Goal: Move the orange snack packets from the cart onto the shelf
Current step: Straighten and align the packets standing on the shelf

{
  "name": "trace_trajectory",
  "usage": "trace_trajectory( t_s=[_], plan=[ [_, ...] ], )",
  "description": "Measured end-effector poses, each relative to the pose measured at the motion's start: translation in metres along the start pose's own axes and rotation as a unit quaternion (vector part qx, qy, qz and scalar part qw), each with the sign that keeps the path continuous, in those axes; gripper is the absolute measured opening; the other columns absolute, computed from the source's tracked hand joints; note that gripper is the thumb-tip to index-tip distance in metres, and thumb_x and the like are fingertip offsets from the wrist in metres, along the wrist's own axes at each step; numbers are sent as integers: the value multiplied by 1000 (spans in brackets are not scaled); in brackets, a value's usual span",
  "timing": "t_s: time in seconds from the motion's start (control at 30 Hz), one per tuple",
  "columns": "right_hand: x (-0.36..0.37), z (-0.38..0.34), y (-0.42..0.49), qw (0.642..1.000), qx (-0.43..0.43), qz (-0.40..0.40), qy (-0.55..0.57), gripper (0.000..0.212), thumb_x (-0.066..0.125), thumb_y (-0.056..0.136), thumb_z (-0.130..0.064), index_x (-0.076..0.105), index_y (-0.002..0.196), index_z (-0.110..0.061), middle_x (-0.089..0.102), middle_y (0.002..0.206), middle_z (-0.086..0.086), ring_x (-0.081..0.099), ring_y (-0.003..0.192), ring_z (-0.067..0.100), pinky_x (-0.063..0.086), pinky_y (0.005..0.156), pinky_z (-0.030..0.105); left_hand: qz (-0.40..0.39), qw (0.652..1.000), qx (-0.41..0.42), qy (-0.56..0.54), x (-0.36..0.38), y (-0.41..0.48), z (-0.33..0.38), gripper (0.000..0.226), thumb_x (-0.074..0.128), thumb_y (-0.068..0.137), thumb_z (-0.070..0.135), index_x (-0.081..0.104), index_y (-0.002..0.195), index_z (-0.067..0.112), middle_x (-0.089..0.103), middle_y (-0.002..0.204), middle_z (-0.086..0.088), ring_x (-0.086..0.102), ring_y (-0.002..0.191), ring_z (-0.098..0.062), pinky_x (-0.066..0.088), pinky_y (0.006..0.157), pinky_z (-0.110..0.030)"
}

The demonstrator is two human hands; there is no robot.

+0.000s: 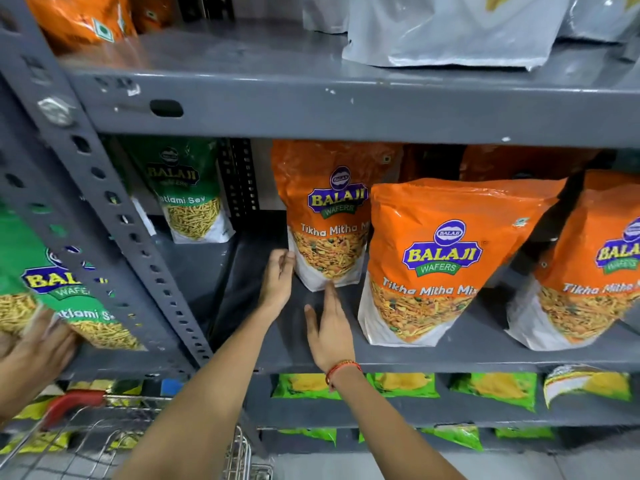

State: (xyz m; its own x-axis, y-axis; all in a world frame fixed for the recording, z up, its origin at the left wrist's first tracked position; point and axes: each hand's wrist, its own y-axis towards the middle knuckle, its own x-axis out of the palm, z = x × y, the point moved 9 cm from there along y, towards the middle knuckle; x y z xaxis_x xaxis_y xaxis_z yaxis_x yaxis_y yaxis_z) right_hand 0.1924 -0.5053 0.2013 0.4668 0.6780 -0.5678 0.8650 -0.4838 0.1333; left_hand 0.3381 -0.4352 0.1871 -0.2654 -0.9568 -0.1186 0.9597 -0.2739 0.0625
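Note:
An orange Tikha Mitha Mix packet (322, 216) stands upright toward the back of the grey middle shelf (450, 356). My left hand (277, 282) rests flat against its lower left edge, fingers apart, gripping nothing. My right hand (329, 327), with a red thread at the wrist, lies open on the shelf, and its fingertips reach the packet's base. Two more orange packets (440, 258) (588, 268) stand nearer the front to the right. The wire cart (114, 441) with a red handle sits at the bottom left.
Green sev packets (190, 195) (52, 289) stand left of the perforated upright post (114, 216); another person's hand (34, 344) touches the front one. Grey pouches (467, 32) sit on the shelf above, green and yellow packets (495, 389) on the shelf below.

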Motion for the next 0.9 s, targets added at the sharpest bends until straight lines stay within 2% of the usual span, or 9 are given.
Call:
trace_trajectory(
  t_s=[0.1, 0.17, 0.23, 0.33, 0.43, 0.53, 0.6, 0.67, 0.9],
  plan=[
    [-17, -8, -18, 999, -23, 12, 32, 54, 46, 95, -27, 27, 143, -12, 33, 151, 6, 29, 140, 17, 22, 114, 24, 1, 1000, -24, -18, 0, -10, 3, 22, 44, 96, 21, 46, 117, 12, 53, 122, -10, 50, 120, -26, 40, 107, -45],
    [-47, -14, -43, 993, -79, 84, 4, 43, 50, 93, -26, 42, 134, -15, 51, 135, 8, 41, 128, 17, 32, 109, 29, 59, 998, 1, -37, -6, -33, 10, 33, 49, 94, 21, 44, 125, 12, 51, 128, -9, 50, 119, -19, 41, 102, -27],
    [-90, -9, -72, 969, -119, 214, -26, 38, 53, 89, -29, 48, 124, -16, 57, 119, 9, 46, 115, 16, 34, 103, 22, 108, 991, 46, -60, -10, -65, 20, 26, 54, 91, 20, 50, 117, 19, 57, 117, -3, 56, 107, -7, 41, 87, -8],
    [-155, 23, -87, 937, -74, 339, 38, 53, 62, 83, -38, 43, 127, -16, 48, 120, 11, 40, 118, 11, 26, 103, 10, 27, 993, 97, -56, 11, -95, 37, 13, 64, 85, 22, 58, 95, 27, 65, 95, 8, 62, 89, 3, 46, 75, -11],
    [-188, 62, -59, 948, 22, 271, 166, 79, 75, 74, -37, 31, 138, -20, 41, 137, 3, 40, 128, 12, 33, 107, 22, -152, 985, 63, -49, 55, -102, 49, 47, 77, 69, 36, 55, 110, 31, 62, 113, 13, 58, 105, 4, 48, 87, -18],
    [-180, 65, -32, 966, 47, 135, 218, 81, 70, 62, -56, 36, 132, -32, 54, 124, -11, 54, 113, 4, 44, 86, 11, -292, 956, 19, -18, 96, -112, 48, 81, 84, 59, 37, 39, 127, 42, 49, 135, 14, 48, 122, 4, 45, 97, -21],
    [-170, 66, -28, 973, 61, 110, 192, 70, 69, 56, -64, 39, 117, -48, 58, 114, -19, 55, 106, -4, 43, 80, 11, -292, 956, 11, -4, 104, -115, 42, 90, 86, 55, 36, 38, 131, 36, 52, 137, 7, 52, 122, -6, 47, 100, -32],
    [-158, 64, -30, 978, 55, 97, 175, 62, 70, 56, -65, 39, 109, -55, 58, 111, -26, 55, 102, -12, 43, 82, 14, -247, 969, 11, -9, 92, -114, 39, 90, 87, 53, 38, 42, 131, 31, 58, 130, 7, 56, 118, -8, 50, 98, -35],
    [-103, 31, -33, 978, 25, 33, 203, 60, 74, 60, -60, 39, 109, -56, 58, 113, -26, 56, 101, -15, 45, 77, 2, -173, 984, 34, -8, 18, -117, 35, 64, 88, 52, 32, 56, 106, 45, 70, 107, 21, 64, 101, 0, 52, 73, -10]
  ],
)
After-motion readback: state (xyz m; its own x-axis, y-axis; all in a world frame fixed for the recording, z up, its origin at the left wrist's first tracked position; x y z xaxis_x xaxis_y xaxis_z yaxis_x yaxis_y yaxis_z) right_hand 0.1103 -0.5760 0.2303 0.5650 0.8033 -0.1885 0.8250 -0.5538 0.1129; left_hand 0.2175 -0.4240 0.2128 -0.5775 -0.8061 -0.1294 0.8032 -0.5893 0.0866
